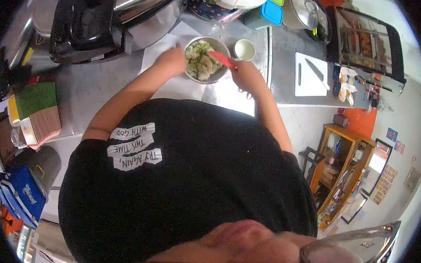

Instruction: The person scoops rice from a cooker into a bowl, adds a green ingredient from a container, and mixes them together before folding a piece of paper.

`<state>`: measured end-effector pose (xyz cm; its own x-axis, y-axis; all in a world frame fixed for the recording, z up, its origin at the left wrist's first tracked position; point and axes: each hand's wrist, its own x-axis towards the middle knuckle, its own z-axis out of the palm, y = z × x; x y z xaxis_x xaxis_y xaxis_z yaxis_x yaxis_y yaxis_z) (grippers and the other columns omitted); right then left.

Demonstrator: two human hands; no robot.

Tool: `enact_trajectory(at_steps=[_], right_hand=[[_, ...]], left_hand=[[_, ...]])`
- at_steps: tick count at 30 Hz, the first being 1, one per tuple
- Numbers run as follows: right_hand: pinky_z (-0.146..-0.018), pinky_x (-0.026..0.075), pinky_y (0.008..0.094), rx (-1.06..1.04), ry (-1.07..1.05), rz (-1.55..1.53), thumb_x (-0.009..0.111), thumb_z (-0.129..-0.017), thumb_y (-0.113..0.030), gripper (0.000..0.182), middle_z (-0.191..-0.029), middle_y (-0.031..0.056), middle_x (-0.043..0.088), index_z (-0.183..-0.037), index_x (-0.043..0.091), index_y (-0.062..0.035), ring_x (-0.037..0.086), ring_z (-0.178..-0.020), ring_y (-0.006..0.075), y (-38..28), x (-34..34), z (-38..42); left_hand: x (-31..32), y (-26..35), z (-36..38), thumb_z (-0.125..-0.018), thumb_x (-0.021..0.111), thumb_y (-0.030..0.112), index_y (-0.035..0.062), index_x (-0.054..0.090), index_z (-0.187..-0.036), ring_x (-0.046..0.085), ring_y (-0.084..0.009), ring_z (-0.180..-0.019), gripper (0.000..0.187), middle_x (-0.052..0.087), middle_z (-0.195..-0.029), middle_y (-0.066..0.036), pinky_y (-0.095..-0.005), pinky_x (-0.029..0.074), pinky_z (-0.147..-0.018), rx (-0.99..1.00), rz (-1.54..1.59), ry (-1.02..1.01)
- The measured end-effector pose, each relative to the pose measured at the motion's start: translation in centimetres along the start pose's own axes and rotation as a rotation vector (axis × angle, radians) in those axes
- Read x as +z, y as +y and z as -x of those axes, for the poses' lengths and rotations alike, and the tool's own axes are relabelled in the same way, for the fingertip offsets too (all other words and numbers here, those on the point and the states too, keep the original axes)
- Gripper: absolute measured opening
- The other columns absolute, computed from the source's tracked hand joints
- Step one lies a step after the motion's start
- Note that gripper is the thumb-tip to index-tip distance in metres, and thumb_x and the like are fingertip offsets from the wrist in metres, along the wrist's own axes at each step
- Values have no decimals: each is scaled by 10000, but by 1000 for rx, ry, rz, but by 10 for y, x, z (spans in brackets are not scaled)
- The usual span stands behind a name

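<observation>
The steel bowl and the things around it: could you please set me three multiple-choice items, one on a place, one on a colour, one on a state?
1. Where is the white cup?
A. beside the steel bowl
B. on the cutting board
C. inside the bowl

2. What colour is the tool in the right hand?
A. green
B. red
C. black

3. What is the left hand doing?
A. touching the bowl's rim
B. lifting a lid
C. resting on the knife

Answers: 1 A, it stands beside the bowl. 2 B, a red tool reaches into the food. 3 A, it rests against the rim.
</observation>
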<state>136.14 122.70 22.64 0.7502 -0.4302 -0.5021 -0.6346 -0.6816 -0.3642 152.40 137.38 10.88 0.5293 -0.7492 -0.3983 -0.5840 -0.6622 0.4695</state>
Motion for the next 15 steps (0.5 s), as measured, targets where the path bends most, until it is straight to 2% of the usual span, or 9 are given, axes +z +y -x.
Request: enact_trajectory(at_steps=[2,4,6,7,8,9,11,12,15], right_hand=[[-680,504,435,42,12,157,466,-895,-165,295,-870,192,657,-1146,618,-195,641,-789,349,17,13,-33],[-646,515,427,11,8,268,451,-905,-172,278,-873,173,661,-1116,626,-217,648,-776,327,7,10,-55],[-650,517,421,-208,-17,380,464,-903,-209,264,-834,160,659,-1109,630,-216,641,-764,328,10,18,-84],[-650,517,421,-215,-18,383,464,-903,-209,264,-834,160,659,-1109,630,-216,641,-764,328,22,24,-106],[-648,517,419,-338,-37,408,470,-892,-214,270,-828,153,656,-1109,631,-222,639,-760,325,39,32,-129],[-646,517,417,-462,-55,431,475,-882,-219,276,-822,147,654,-1109,632,-228,638,-757,322,48,37,-139],[-643,515,419,-516,-114,498,488,-867,-219,278,-826,140,655,-1102,637,-229,639,-763,316,33,27,-133],[-639,513,421,-564,-171,565,500,-853,-219,280,-829,134,656,-1095,641,-230,640,-770,310,24,19,-127],[-628,515,423,-638,-166,722,514,-829,-208,290,-812,131,654,-1088,645,-204,644,-752,299,12,4,-100]], left_hand=[[6,-2,17,-836,459,110,-80,315,-1349,590,-408,-962,566,580,-1037,-322,-457,474,-835,32,281,-115],[20,-7,6,-836,452,102,-73,342,-1336,593,-407,-949,541,589,-1006,-317,-457,471,-829,56,260,-47],[29,-17,-7,-837,444,94,-65,370,-1324,595,-407,-935,518,598,-976,-311,-458,469,-824,80,236,20],[31,-24,-14,-846,458,105,-30,443,-1215,594,-406,-939,393,604,-988,-277,-463,465,-815,132,291,76],[32,-28,-17,-855,471,116,5,516,-1105,593,-405,-942,277,611,-1000,-244,-468,461,-807,183,347,127],[29,-31,-20,-855,471,116,5,516,-1105,593,-405,-942,277,611,-1000,-244,-468,461,-807,177,348,128],[4,-29,-21,-844,460,97,55,552,-1112,592,-387,-961,287,614,-1022,-221,-462,462,-815,300,318,66],[-11,-23,-17,-838,461,98,106,557,-1188,591,-377,-971,364,610,-1030,-227,-443,466,-833,267,305,-10],[-5,-29,-34,-842,458,99,127,531,-1249,590,-369,-980,415,606,-1046,-229,-433,466,-849,316,257,25]])
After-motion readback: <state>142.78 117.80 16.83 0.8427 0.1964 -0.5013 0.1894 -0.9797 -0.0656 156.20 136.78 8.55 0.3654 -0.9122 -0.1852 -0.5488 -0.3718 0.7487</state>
